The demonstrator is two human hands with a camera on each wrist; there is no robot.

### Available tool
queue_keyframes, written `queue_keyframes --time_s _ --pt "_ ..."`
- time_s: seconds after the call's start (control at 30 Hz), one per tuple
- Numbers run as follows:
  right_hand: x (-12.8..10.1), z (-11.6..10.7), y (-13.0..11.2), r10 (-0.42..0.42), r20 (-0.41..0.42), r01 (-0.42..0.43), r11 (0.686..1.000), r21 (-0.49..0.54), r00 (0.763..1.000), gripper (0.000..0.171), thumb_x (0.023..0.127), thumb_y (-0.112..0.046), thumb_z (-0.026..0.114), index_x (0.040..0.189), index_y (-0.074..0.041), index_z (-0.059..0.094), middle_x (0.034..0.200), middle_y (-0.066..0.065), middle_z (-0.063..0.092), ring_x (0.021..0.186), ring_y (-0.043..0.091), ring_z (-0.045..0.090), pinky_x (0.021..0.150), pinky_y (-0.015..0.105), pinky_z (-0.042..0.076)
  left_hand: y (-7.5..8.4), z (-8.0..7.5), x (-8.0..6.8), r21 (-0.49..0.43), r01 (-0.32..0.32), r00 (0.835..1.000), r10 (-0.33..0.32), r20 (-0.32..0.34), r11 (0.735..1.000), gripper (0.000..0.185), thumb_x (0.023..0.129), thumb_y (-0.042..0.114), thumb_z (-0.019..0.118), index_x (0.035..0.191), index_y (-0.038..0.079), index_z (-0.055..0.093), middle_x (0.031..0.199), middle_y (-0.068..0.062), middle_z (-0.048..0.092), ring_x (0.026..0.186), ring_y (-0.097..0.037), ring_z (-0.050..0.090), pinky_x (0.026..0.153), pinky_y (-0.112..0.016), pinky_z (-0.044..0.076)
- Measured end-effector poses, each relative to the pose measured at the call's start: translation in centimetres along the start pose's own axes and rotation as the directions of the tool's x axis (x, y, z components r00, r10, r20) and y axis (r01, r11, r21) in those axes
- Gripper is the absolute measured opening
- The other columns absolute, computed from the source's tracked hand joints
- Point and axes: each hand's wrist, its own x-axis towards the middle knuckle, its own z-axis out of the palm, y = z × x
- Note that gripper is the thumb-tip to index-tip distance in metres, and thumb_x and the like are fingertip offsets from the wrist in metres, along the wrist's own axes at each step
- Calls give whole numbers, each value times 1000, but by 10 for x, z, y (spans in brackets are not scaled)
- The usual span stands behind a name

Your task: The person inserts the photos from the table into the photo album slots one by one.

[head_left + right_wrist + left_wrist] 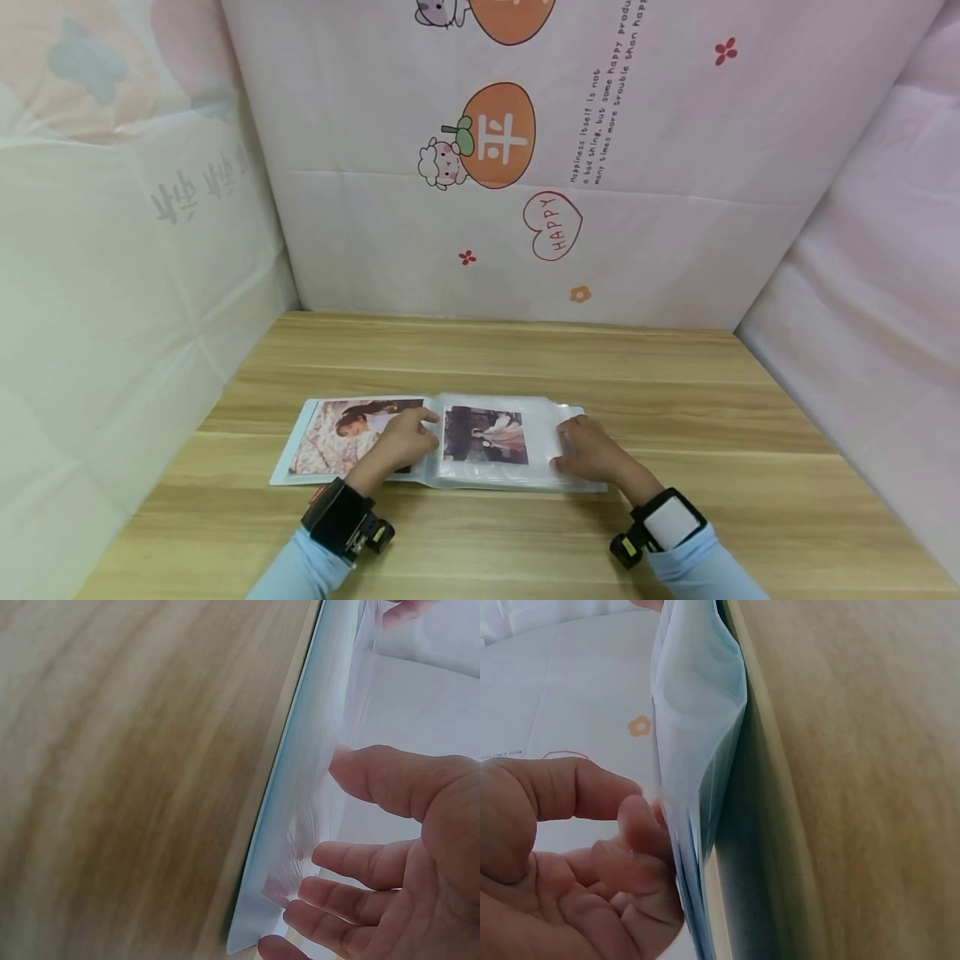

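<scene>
A photo album (543, 475) with a pale blue cover lies open on the wooden table, its clear sleeves stacked on the right half. In the left half is a photo (326, 442) of a person among pink blossom. The right-hand sleeve shows a darker photo (486, 435) of a seated figure. My left hand (405, 437) rests by the album's fold, partly covering the blossom photo, its fingers loosely bent with nothing seen between them. At the outer edge of the right half, my right hand (588, 450) touches the clear sleeve (307, 802) with spread, mostly straight fingers.
Wooden tabletop (510, 358) surrounds the album on every side. A white printed cloth (360, 242) hangs behind the table, and pale cloth walls stand at left and right. Both wrists carry black strapped devices (341, 517).
</scene>
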Motion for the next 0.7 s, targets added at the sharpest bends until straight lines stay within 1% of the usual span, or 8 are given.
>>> queue_keyframes --time_s 0.1,0.17,0.27,0.37,0.4,0.47,0.57,0.7 --pt "0 -1 0 -1 1 1 1000 -1 1000 49 77 -13 74 116 10 55 118 27 48 111 40 44 91 50 38 -2 -6 -3 -32 -26 999 25 -24 999 38 78 0 56 116 -3 57 71 -3 55 53 -13 47 51 -28 39" --pt "0 -1 0 1 4 -1 1000 1 1000 49 77 -13 74 116 10 55 118 27 48 111 41 44 90 50 38 -5 -12 -4 -42 -66 997 63 -53 997 36 79 0 54 115 -3 57 75 -5 57 48 -13 44 49 -27 38" --pt "-1 -2 1 7 8 -7 1000 -6 1000 49 77 -13 74 117 9 55 118 27 48 111 40 43 90 50 38 -11 -23 -3 -5 -148 987 148 -70 989 32 80 -1 54 112 -2 59 86 -8 61 55 -11 48 53 -28 41" --pt "-2 -1 2 21 10 -21 1000 -13 1000 49 78 -14 74 117 8 55 119 26 48 111 39 43 90 50 38 -19 -35 -1 70 -232 972 233 -13 970 31 81 0 55 112 0 61 97 -9 61 71 -15 55 64 -32 45" --pt "-2 -1 3 21 8 -20 1000 -15 1000 49 78 -14 74 117 8 55 119 26 48 111 39 43 90 50 38 -22 -39 0 100 -263 965 263 6 960 32 81 -1 55 112 -1 61 99 -11 62 79 -18 56 69 -35 46" --pt "-2 -1 3 20 6 -20 1000 -11 1000 49 78 -14 74 117 8 55 119 26 48 111 39 43 90 50 38 -30 -47 2 149 -298 954 295 43 943 33 82 -1 55 114 -3 60 102 -14 61 90 -26 58 77 -41 47" --pt "-1 0 2 11 8 -11 1000 -5 1000 47 78 -13 73 116 8 55 119 26 48 110 39 43 90 50 38 -42 -58 5 214 -305 952 299 62 928 35 82 -1 55 116 -5 59 110 -18 60 99 -32 56 84 -46 45" --pt "-1 -1 0 1 9 -1 1000 7 1000 47 79 -13 72 117 9 54 120 26 48 111 40 43 90 49 38 -59 -73 7 271 -250 968 242 62 930 41 81 0 55 120 -8 55 114 -23 57 101 -35 53 86 -50 43"
